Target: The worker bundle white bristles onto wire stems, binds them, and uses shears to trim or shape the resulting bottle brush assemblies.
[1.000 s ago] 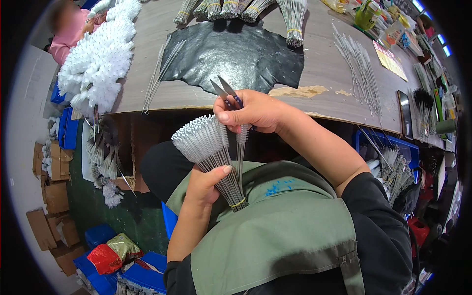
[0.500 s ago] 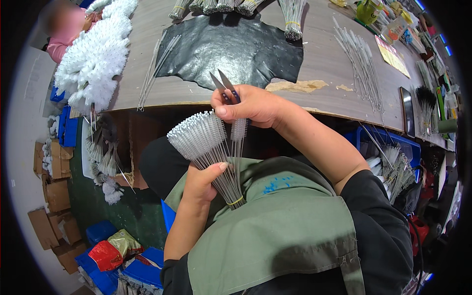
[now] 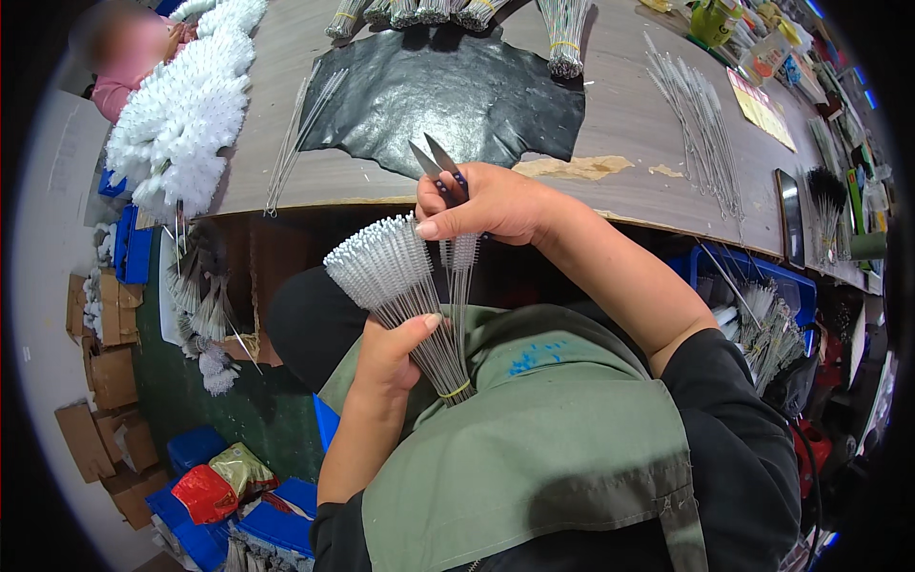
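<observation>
My left hand is closed around the wire stems of a bundle of small brushes with white bristles, fanned out at the top. A yellow band ties the stems at their lower end, above my lap. My right hand holds dark thread snips, blades pointing up and away from me. Its thumb and fingers are at the top of a few brushes that stand apart from the rest of the bundle; whether they pinch one is hard to see.
A black leather-like sheet covers part of the table, with tied wire bundles behind it. Loose brushes lie at right, a white brush pile at left. A person in pink sits at far left.
My right hand has shifted very slightly to the right along the brush tips, with the snips still in it. My left hand stays where it was.
</observation>
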